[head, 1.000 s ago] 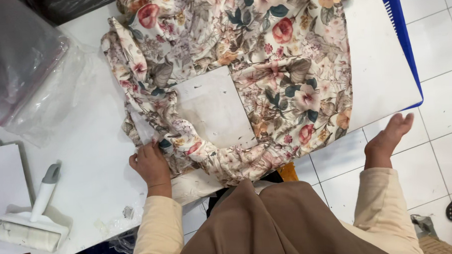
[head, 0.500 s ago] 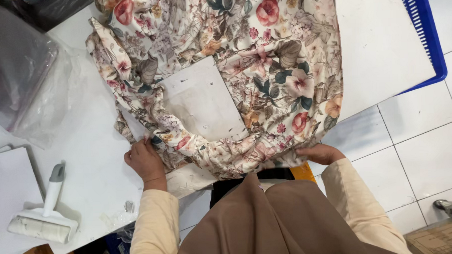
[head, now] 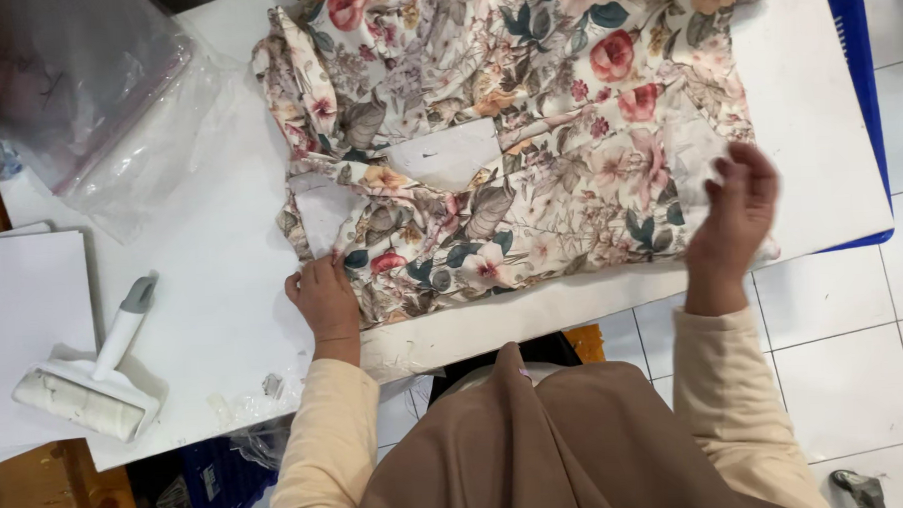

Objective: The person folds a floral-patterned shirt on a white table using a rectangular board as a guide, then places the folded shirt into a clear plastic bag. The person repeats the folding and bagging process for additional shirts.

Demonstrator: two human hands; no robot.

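Observation:
A floral-print garment (head: 527, 111) lies spread on the white table (head: 212, 282), folded around a white card insert (head: 448, 154) that shows through a gap. My left hand (head: 323, 294) presses down on the garment's near left corner. At the garment's near right edge my right hand (head: 735, 209) is raised with fingers curled, touching or pinching the cloth there; the grip itself is blurred.
A lint roller (head: 95, 372) lies at the table's near left, beside white sheets (head: 24, 319). Clear plastic bags (head: 96, 106) sit at the far left. A blue crate (head: 861, 79) shows past the table's right edge, above a white tiled floor (head: 855, 350).
My right hand rose from below the table edge onto the garment's right side. The cloth has been folded over the card, covering most of it. The left hand stayed at the near left corner.

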